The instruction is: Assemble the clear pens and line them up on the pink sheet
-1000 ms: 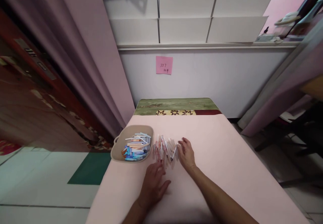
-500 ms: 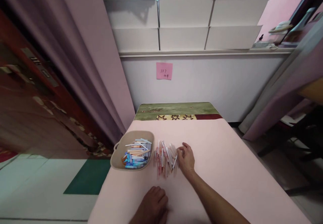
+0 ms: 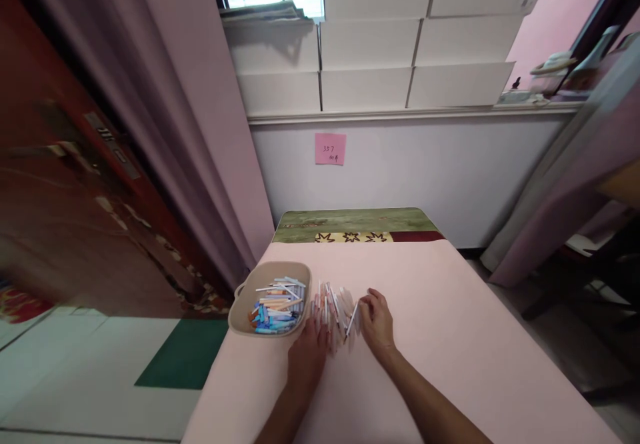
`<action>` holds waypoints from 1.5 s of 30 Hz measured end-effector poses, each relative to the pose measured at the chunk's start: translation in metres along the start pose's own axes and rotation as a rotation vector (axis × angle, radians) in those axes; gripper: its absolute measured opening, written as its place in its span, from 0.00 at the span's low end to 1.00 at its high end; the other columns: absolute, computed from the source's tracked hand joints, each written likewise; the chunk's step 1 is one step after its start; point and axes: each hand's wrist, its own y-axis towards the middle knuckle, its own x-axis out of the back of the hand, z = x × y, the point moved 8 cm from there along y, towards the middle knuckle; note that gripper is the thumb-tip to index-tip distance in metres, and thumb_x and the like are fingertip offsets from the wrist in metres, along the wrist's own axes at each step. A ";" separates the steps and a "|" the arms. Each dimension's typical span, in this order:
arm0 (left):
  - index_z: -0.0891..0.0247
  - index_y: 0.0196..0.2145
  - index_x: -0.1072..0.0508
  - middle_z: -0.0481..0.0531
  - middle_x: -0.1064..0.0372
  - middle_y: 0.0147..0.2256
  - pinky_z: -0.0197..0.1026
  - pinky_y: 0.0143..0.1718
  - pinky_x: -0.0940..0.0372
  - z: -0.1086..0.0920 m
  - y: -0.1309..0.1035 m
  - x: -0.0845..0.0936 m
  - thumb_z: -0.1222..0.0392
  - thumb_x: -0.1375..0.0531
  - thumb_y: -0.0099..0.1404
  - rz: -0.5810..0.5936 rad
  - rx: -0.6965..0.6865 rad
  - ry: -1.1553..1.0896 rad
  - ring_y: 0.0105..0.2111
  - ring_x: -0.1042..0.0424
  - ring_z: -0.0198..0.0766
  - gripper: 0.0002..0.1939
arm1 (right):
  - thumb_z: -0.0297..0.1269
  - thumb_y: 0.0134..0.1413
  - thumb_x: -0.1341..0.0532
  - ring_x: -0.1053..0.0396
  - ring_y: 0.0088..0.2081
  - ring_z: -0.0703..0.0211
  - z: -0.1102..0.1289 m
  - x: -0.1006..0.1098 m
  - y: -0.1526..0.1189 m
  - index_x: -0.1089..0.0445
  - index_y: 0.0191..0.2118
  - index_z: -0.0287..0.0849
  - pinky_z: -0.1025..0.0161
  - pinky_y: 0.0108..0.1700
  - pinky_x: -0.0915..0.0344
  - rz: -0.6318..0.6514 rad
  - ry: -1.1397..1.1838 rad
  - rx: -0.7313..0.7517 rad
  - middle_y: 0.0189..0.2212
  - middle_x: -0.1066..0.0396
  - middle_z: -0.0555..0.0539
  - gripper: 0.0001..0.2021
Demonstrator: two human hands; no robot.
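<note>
Your 2 bare hands flank a loose pile of slim pens (image 3: 336, 312) on a pink-covered table (image 3: 430, 317), just right of a beige bin (image 3: 240, 314) holding more pens, some blue. Your left hand (image 3: 307, 357) reaches the pile's near left end; your right hand (image 3: 377, 321), fingers curled, rests beside a slanting white pen (image 3: 351, 322) at the right edge. Whether either hand grips a pen cannot be told.
</note>
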 end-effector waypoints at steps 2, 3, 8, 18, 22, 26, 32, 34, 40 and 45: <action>0.62 0.50 0.34 0.58 0.25 0.42 0.41 0.32 0.35 0.003 -0.005 -0.001 0.54 0.53 0.69 -0.026 -0.047 -0.044 0.36 0.24 0.44 0.17 | 0.39 0.58 0.48 0.35 0.53 0.50 0.001 0.000 -0.001 0.28 0.35 0.42 0.54 0.53 0.38 0.003 0.014 0.016 0.50 0.34 0.39 0.12; 0.61 0.51 0.35 0.58 0.25 0.43 0.42 0.33 0.34 0.006 -0.008 0.000 0.54 0.53 0.69 -0.051 -0.060 -0.071 0.37 0.24 0.45 0.17 | 0.39 0.59 0.48 0.35 0.53 0.50 0.002 0.001 -0.001 0.28 0.35 0.42 0.54 0.53 0.38 0.004 0.013 0.021 0.49 0.34 0.39 0.12; 0.59 0.51 0.35 0.56 0.24 0.42 0.44 0.36 0.32 0.015 -0.016 0.002 0.54 0.52 0.68 -0.096 -0.077 -0.186 0.39 0.24 0.45 0.16 | 0.39 0.58 0.48 0.39 0.56 0.48 0.010 0.005 -0.006 0.28 0.36 0.42 0.50 0.56 0.41 -0.017 -0.092 0.080 0.52 0.35 0.38 0.12; 0.60 0.46 0.31 0.56 0.26 0.43 0.46 0.42 0.32 0.010 -0.023 0.017 0.55 0.52 0.68 -0.270 -0.184 -0.078 0.43 0.26 0.44 0.15 | 0.39 0.58 0.47 0.40 0.57 0.46 0.006 0.008 -0.008 0.29 0.33 0.41 0.49 0.57 0.45 -0.033 -0.248 0.084 0.49 0.32 0.37 0.12; 0.61 0.48 0.31 0.57 0.29 0.48 0.50 0.52 0.37 0.009 -0.022 0.011 0.56 0.51 0.68 -0.309 -0.282 -0.019 0.50 0.31 0.45 0.15 | 0.37 0.58 0.48 0.38 0.55 0.49 0.004 0.006 -0.008 0.27 0.32 0.43 0.51 0.56 0.44 -0.023 -0.234 0.093 0.48 0.31 0.40 0.13; 0.63 0.54 0.34 0.59 0.33 0.54 0.51 0.55 0.39 0.012 -0.019 -0.003 0.57 0.51 0.68 -0.286 -0.320 0.008 0.55 0.35 0.45 0.19 | 0.38 0.57 0.46 0.37 0.54 0.49 0.003 0.005 -0.009 0.24 0.33 0.45 0.51 0.56 0.44 -0.004 -0.248 0.104 0.47 0.31 0.42 0.12; 0.65 0.59 0.41 0.62 0.36 0.56 0.52 0.56 0.40 0.013 -0.016 -0.016 0.56 0.51 0.69 -0.244 -0.351 0.022 0.57 0.37 0.47 0.23 | 0.38 0.56 0.45 0.36 0.51 0.50 0.009 -0.001 -0.010 0.22 0.37 0.49 0.53 0.55 0.44 0.067 -0.298 0.145 0.45 0.29 0.44 0.12; 0.65 0.59 0.42 0.62 0.36 0.56 0.53 0.55 0.40 0.015 -0.017 -0.015 0.57 0.51 0.69 -0.288 -0.337 0.037 0.56 0.37 0.47 0.23 | 0.38 0.57 0.45 0.36 0.51 0.51 0.010 -0.001 -0.010 0.22 0.38 0.48 0.53 0.56 0.45 0.067 -0.309 0.142 0.45 0.29 0.44 0.13; 0.64 0.59 0.41 0.61 0.34 0.54 0.51 0.54 0.38 0.010 -0.025 -0.009 0.58 0.51 0.69 -0.372 -0.393 0.071 0.55 0.35 0.46 0.21 | 0.37 0.56 0.46 0.35 0.49 0.53 0.009 0.001 -0.010 0.23 0.38 0.44 0.56 0.56 0.45 0.040 -0.298 0.119 0.44 0.28 0.44 0.13; 0.66 0.57 0.40 0.62 0.32 0.52 0.50 0.52 0.36 0.003 -0.029 0.000 0.58 0.49 0.69 -0.428 -0.433 0.097 0.52 0.33 0.46 0.21 | 0.35 0.55 0.46 0.34 0.48 0.53 0.009 0.002 -0.010 0.23 0.37 0.43 0.57 0.55 0.44 0.042 -0.297 0.121 0.44 0.28 0.43 0.13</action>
